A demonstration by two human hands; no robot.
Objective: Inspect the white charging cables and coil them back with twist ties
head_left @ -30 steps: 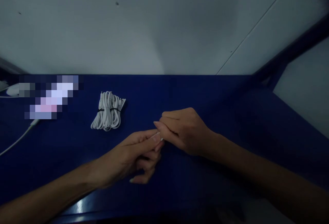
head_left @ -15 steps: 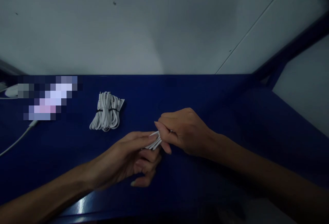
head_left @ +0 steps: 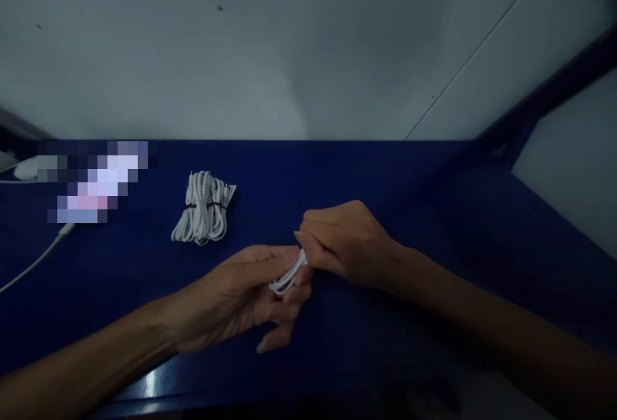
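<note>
Between my hands is a white cable (head_left: pixel 288 280) folded into a small looped bundle. My left hand (head_left: pixel 245 285) pinches it with thumb and fingers, and the loop ends poke out below the thumb. My right hand (head_left: pixel 344 240) is closed around the bundle's upper end, its fingers curled and covering that part. Beyond my left hand, apart from it, lies a pile of white cable bundles (head_left: pixel 202 208) fastened with black ties.
The blue table (head_left: pixel 270 176) meets a pale wall (head_left: pixel 241 73) at the back. At the left lies a pixelated bright object (head_left: pixel 103 182) with a white cord (head_left: pixel 36 261) running from it. A blue frame bar (head_left: pixel 559 86) slants up at the right.
My left thumb and fingers have shifted right along the cable, closer to my right hand, and more of the loop ends show below. My right hand keeps its grip.
</note>
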